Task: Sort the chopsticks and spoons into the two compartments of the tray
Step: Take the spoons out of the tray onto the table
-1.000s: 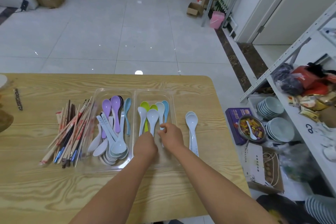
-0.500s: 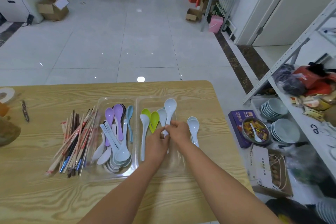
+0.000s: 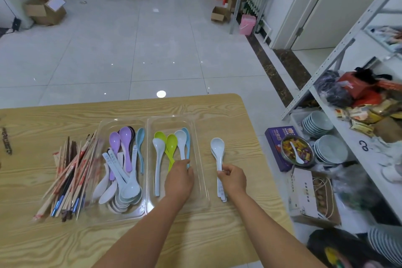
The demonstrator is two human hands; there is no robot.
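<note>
— What's nearest?

— The right hand [image 3: 233, 180], over the light wooden table [image 3: 206, 235], pinching the handle of a stack of white plastic spoons [image 3: 218, 148]. That stack lies on the table just right of the clear plastic two-compartment tray [image 3: 201, 180].

— And the left hand [image 3: 179, 180]?

— It's in the right compartment with its fingers curled down onto the spoon handles. Whether it actually grips one, I cannot tell.

— What's in that compartment?

— A long white spoon [image 3: 157, 159], two lime-green spoons [image 3: 171, 146], a pale spoon and a light-blue spoon.

— The left compartment?

— A heap of white spoons [image 3: 121, 189], two lilac spoons [image 3: 125, 143] and another light-blue one.

— The chopsticks?

— A loose pile of wrapped and bare chopsticks [image 3: 69, 180] is on the table against the tray's left side, with none in the tray.

— Farther out?

— Right of the table, a steel bowl [image 3: 282, 152] holds coloured sweets and a white spoon.
</note>
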